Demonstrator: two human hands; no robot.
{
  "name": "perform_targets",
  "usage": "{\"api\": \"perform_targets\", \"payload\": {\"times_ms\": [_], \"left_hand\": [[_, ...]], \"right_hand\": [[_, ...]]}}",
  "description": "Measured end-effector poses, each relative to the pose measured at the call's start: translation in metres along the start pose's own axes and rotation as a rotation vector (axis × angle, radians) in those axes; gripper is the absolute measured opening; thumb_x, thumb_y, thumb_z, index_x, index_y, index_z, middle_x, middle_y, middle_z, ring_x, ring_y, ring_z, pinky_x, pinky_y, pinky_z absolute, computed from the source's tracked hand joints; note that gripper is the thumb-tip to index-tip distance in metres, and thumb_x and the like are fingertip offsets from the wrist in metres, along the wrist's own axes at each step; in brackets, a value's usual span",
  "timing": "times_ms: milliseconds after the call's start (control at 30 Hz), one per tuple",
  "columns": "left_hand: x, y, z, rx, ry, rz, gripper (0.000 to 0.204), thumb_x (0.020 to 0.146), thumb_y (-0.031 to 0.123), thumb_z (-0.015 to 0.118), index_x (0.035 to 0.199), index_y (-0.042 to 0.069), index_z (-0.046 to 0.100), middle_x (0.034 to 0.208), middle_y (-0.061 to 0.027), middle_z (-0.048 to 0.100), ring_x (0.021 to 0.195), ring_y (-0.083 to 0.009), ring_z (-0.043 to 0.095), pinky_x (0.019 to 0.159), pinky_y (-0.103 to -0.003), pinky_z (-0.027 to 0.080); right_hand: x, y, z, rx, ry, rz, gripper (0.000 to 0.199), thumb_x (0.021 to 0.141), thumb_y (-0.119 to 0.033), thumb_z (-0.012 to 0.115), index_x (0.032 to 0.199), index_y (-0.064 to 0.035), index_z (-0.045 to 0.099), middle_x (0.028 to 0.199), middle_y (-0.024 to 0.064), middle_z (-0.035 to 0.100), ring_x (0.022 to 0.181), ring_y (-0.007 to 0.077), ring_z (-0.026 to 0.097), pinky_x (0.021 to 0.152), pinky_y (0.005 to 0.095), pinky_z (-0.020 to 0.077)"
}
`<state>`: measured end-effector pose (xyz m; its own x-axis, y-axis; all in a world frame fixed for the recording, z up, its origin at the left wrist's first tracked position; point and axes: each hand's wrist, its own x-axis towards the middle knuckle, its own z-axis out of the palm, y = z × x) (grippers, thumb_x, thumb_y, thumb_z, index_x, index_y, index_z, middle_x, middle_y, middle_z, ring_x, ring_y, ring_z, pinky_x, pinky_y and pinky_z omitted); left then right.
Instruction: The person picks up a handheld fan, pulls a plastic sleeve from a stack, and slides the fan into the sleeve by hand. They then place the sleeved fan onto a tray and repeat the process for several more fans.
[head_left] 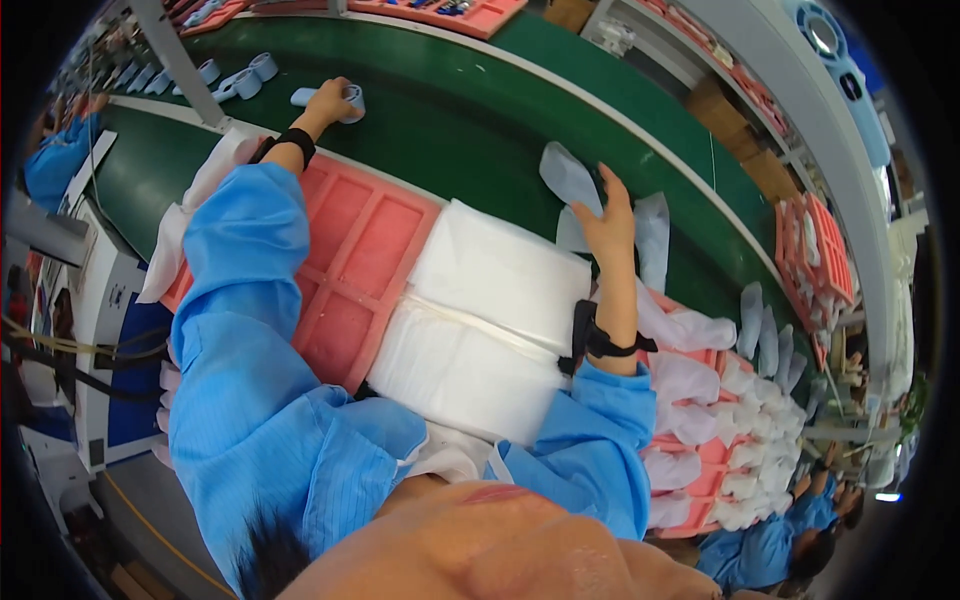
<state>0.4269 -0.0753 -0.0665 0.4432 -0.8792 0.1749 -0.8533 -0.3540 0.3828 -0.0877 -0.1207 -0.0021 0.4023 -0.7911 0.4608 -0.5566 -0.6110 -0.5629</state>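
On the green conveyor belt [430, 110], my left hand [328, 103] reaches far to the left and closes round a light blue device [353, 100] with a handle and a round head, like a handheld fan. My right hand [608, 225] is over the belt on the right, thumb and fingers apart. Beside it lie similar devices in thin whitish sleeves, one wrapped device [568, 175] to its left and another wrapped device [653, 240] to its right. Between my arms, a stack of thin white bags [500, 250] rests by a coral compartment tray [365, 240].
More bare blue devices [245, 83] lie upstream at the left, past a metal post [180, 60]. Wrapped pieces fill a coral tray [690, 400] at my right. Stacked coral trays [815, 260] stand across the belt. Other people in blue [60, 160] work at both ends.
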Motion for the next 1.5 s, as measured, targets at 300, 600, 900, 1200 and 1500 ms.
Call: {"api": "perform_targets", "payload": {"times_ms": [300, 600, 900, 1200, 1500], "left_hand": [[-0.133, 0.280, -0.026, -0.792, -0.516, 0.349, 0.068, 0.075, 0.024, 0.077, 0.130, -0.001, 0.045, 0.104, -0.0077, 0.059, 0.073, -0.0095, 0.055, 0.059, -0.023, 0.045], [-0.226, 0.353, 0.016, -0.498, -0.116, 0.821, 0.036, 0.075, 0.023, 0.073, 0.099, 0.004, 0.055, 0.090, -0.0151, 0.055, 0.077, -0.0289, 0.061, 0.066, -0.038, 0.049], [-0.236, 0.357, 0.060, -0.332, -0.349, 0.717, 0.016, 0.081, 0.019, 0.067, 0.086, 0.005, 0.061, 0.081, -0.0091, 0.059, 0.069, -0.0227, 0.058, 0.062, -0.032, 0.047], [-0.213, 0.324, 0.002, -1.146, -0.712, 0.317, 0.013, 0.088, 0.017, 0.064, 0.085, 0.005, 0.062, 0.074, 0.0015, 0.058, 0.068, -0.0075, 0.053, 0.062, -0.022, 0.043], [-0.203, 0.303, -0.027, -1.457, -0.270, 0.174, 0.013, 0.092, 0.017, 0.058, 0.090, 0.005, 0.060, 0.080, 0.0016, 0.060, 0.070, -0.0062, 0.051, 0.067, -0.022, 0.042]], "right_hand": [[-0.019, -0.065, -0.008, 0.060, 0.040, -0.146, 0.070, 0.065, -0.015, 0.078, 0.127, -0.0035, 0.047, 0.115, 0.0172, 0.059, 0.105, 0.0320, 0.058, 0.079, 0.0375, 0.0510], [-0.013, -0.074, -0.100, -0.020, 0.480, -0.077, 0.051, 0.060, -0.013, 0.072, 0.106, 0.0014, 0.055, 0.091, 0.0186, 0.064, 0.085, 0.0312, 0.064, 0.076, 0.0362, 0.0490], [-0.034, -0.063, -0.152, 0.227, 0.212, 0.109, 0.054, 0.059, -0.016, 0.073, 0.108, 0.0007, 0.057, 0.093, 0.0113, 0.062, 0.082, 0.0211, 0.061, 0.074, 0.0301, 0.0477], [-0.047, -0.054, -0.178, 0.507, 0.005, 0.089, 0.056, 0.058, -0.015, 0.075, 0.109, 0.0011, 0.056, 0.088, 0.0067, 0.059, 0.078, 0.0146, 0.056, 0.069, 0.0289, 0.0471], [-0.023, -0.068, -0.118, 0.579, -0.210, 0.004, 0.062, 0.056, -0.009, 0.077, 0.114, 0.0005, 0.056, 0.099, 0.0065, 0.062, 0.087, 0.0146, 0.058, 0.081, 0.0267, 0.0453]]}}
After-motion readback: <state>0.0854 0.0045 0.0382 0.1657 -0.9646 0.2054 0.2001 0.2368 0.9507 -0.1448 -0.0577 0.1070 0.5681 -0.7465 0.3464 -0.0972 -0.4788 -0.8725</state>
